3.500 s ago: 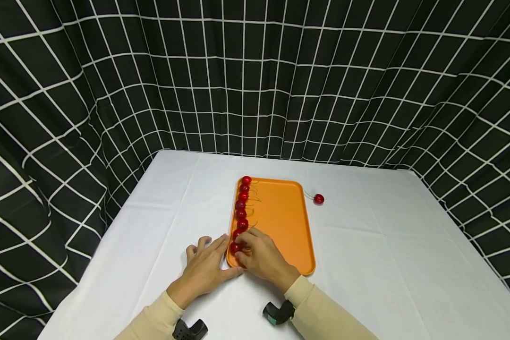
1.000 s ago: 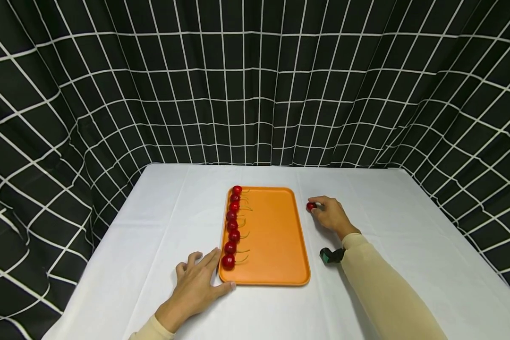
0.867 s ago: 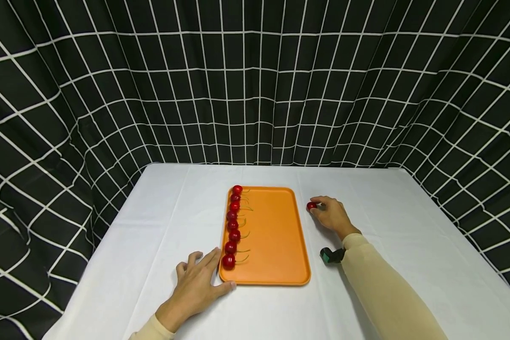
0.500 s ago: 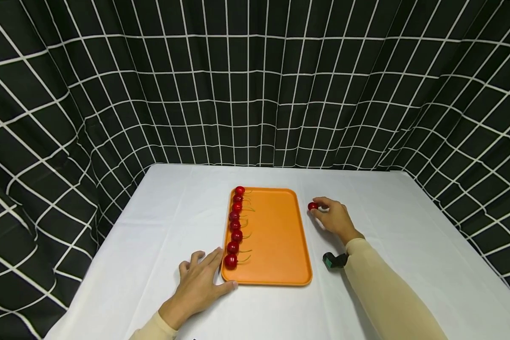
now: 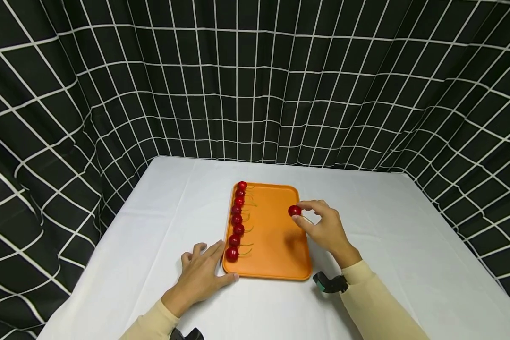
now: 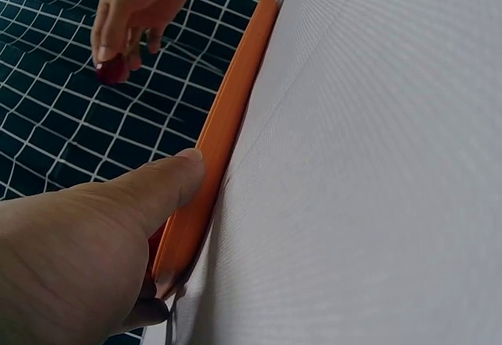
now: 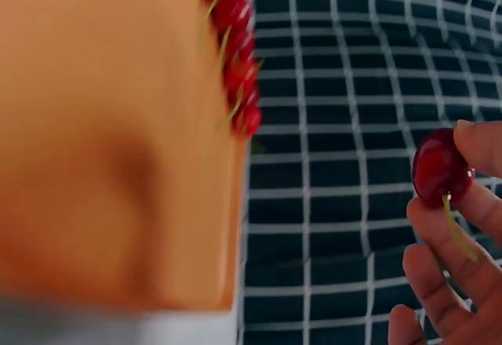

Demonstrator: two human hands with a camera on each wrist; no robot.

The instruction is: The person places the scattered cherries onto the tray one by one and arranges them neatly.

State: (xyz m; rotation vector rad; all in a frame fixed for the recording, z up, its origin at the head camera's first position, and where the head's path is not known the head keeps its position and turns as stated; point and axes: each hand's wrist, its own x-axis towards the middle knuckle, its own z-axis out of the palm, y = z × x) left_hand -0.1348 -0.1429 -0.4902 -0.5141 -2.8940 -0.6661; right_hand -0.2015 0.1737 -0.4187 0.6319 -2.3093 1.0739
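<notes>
Between thumb and fingers my right hand [image 5: 329, 229] pinches a dark red cherry [image 5: 294, 210] above the right side of the orange tray [image 5: 272, 255]. The right wrist view shows that cherry [image 7: 441, 168] close up, its stem [image 7: 456, 227] hanging down. A column of several cherries [image 5: 236, 219] lines the tray's left edge, stems pointing right. My left hand [image 5: 199, 276] rests at the tray's near left corner with fingers extended, touching the left side and the near edge. In the left wrist view its thumb [image 6: 169, 184] lies against the tray's rim [image 6: 227, 118].
A white cloth [image 5: 399, 245] covers the table under the tray. Black curtains with a white grid [image 5: 255, 85] hang behind and on both sides. Each wrist carries a black camera, the right one [image 5: 330, 282] just off the tray's right edge.
My right hand has picked up the cherry from the table right of the tray and carried it left over the tray. The left hand stays at the tray's corner.
</notes>
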